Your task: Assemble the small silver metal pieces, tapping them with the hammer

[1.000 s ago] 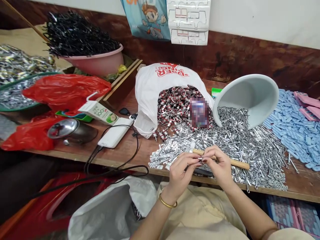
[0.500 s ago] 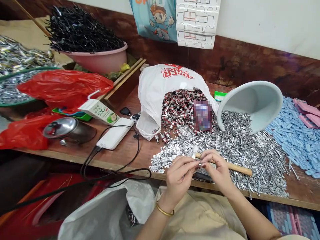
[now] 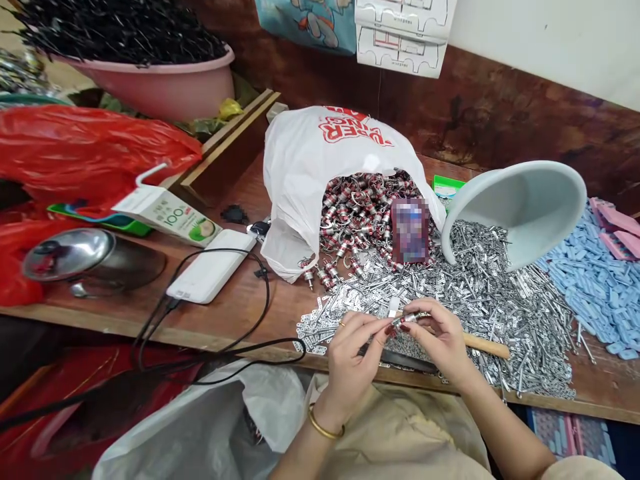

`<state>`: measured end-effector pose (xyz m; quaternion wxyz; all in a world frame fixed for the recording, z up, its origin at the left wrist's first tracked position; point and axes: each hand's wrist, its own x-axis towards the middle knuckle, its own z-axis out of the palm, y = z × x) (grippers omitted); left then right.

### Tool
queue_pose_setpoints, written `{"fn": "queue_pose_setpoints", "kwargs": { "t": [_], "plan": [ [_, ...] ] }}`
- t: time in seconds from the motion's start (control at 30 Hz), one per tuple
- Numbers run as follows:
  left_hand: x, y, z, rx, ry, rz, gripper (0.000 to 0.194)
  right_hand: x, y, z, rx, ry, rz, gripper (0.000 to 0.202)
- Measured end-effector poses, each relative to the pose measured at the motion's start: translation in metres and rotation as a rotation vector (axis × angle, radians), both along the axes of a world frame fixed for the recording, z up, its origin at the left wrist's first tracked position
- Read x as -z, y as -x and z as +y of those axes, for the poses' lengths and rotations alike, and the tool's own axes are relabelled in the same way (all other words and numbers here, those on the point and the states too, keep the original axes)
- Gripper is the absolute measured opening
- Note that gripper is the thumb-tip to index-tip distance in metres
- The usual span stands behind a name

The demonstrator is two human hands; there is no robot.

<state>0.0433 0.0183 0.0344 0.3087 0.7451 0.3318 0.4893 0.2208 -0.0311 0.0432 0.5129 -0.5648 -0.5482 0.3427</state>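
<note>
Between my two hands, above the front edge of the table, is a small silvery metal part (image 3: pixel 404 321). My left hand (image 3: pixel 355 353) pinches its left end with thumb and fingertips. The fingers of my right hand (image 3: pixel 437 337) close round its right end. Under my hands lies a tool with a wooden handle (image 3: pixel 487 345), partly hidden by my right hand. A wide pile of small silvery metal pieces (image 3: pixel 525 333) spreads around it. Behind, red and silver parts with rings (image 3: pixel 350 213) spill from a white plastic bag (image 3: pixel 300 167).
A tilted grey tub (image 3: pixel 530 207) stands behind the pile, with light blue pieces (image 3: pixel 600 287) at its right. To the left are a white power bank (image 3: pixel 210 267) with black cables, a drink carton (image 3: pixel 170 213) and a metal mug (image 3: pixel 125 260).
The metal part now shows more clearly between my fingers, and my right hand's fingers have shifted round it. The view has moved, so the objects on the left sit further left.
</note>
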Motion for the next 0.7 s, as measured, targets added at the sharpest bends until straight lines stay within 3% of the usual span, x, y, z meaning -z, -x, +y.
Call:
{"fn": "queue_pose_setpoints", "kwargs": {
  "t": [0.2,0.47,0.63,0.7],
  "plan": [
    [-0.008,0.006,-0.001,0.141,-0.070,-0.023,0.028,-0.013,-0.002,-0.008,-0.124,-0.138,-0.162,0.021],
    [-0.015,0.008,-0.010,0.238,-0.070,-0.019,0.027,-0.017,-0.002,-0.033,-0.083,-0.180,-0.134,0.017],
    [-0.011,-0.007,-0.024,0.145,0.146,-0.131,0.016,-0.012,0.008,-0.036,0.045,-0.181,-0.022,0.010],
    [-0.007,-0.011,-0.028,0.139,0.226,-0.166,0.015,-0.010,-0.002,-0.031,-0.022,-0.106,0.007,0.010]
  ]
}}
